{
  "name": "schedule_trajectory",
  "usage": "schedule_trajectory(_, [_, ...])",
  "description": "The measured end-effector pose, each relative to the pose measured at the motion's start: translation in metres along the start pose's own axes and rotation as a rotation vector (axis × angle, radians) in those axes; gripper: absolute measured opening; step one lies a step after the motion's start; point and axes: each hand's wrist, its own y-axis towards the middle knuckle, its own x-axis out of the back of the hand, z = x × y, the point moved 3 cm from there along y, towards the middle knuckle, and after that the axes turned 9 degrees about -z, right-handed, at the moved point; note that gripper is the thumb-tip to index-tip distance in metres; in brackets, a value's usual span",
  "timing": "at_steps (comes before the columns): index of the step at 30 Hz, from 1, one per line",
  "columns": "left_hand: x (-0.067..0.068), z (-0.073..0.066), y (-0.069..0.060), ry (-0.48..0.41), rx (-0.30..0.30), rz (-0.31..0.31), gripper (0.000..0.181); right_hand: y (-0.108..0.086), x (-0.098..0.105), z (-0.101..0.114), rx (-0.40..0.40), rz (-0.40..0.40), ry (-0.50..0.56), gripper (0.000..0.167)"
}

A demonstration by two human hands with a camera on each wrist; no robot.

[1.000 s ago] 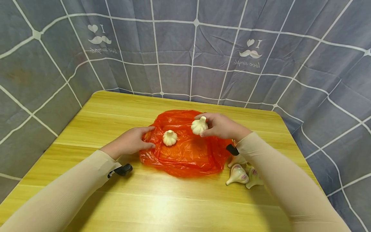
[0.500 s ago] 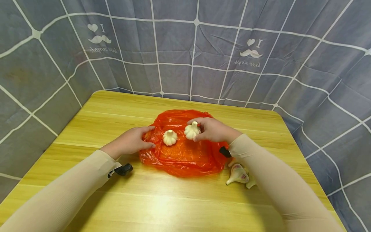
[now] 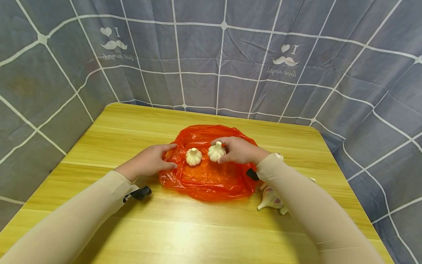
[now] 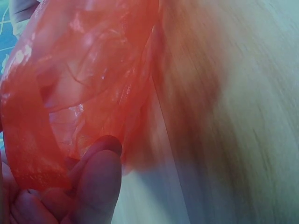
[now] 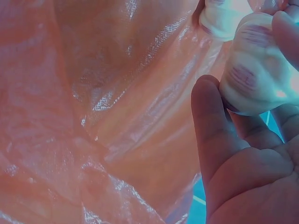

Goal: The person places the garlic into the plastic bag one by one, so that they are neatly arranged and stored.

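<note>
A red plastic bag point(image 3: 211, 179) lies spread in the middle of the wooden table. My left hand point(image 3: 150, 160) grips its left edge; in the left wrist view the thumb point(image 4: 97, 184) lies against a strip of red film, with the other fingers curled below. One pale garlic bulb point(image 3: 193, 157) sits upright on the left part of the bag. Just right of it, my right hand point(image 3: 242, 149) holds a second garlic bulb point(image 3: 216, 151) between thumb and fingers, stem up. Purple streaks mark this held bulb in the right wrist view. Whether it touches the bag I cannot tell.
More garlic bulbs point(image 3: 270, 198) lie right of the bag, partly hidden by my right sleeve point(image 3: 306, 209). A black wrist mount point(image 3: 141, 193) hangs under my left cuff. Grey checked cloth point(image 3: 197, 55) surrounds the table's back and sides.
My right hand has moved left and slightly toward me with its garlic bulb, bringing it near the other bulb on the bag. The left hand has stayed in place.
</note>
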Motion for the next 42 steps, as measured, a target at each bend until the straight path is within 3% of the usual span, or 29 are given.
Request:
schedule_trajectory(14, [-0.001, 0.004, -0.001, 0.005, -0.002, 0.0, 0.085, 0.005, -0.01, -0.004, -0.04, 0.005, -0.039, 0.068])
schedule_trajectory(28, [-0.002, 0.003, -0.001, -0.009, -0.004, 0.003, 0.085, 0.006, -0.013, -0.01, -0.023, 0.005, -0.085, 0.059])
schedule_trajectory(42, [-0.003, 0.004, -0.001, -0.022, -0.004, 0.008, 0.085, 0.01, -0.019, -0.011, -0.05, 0.025, -0.048, 0.065])
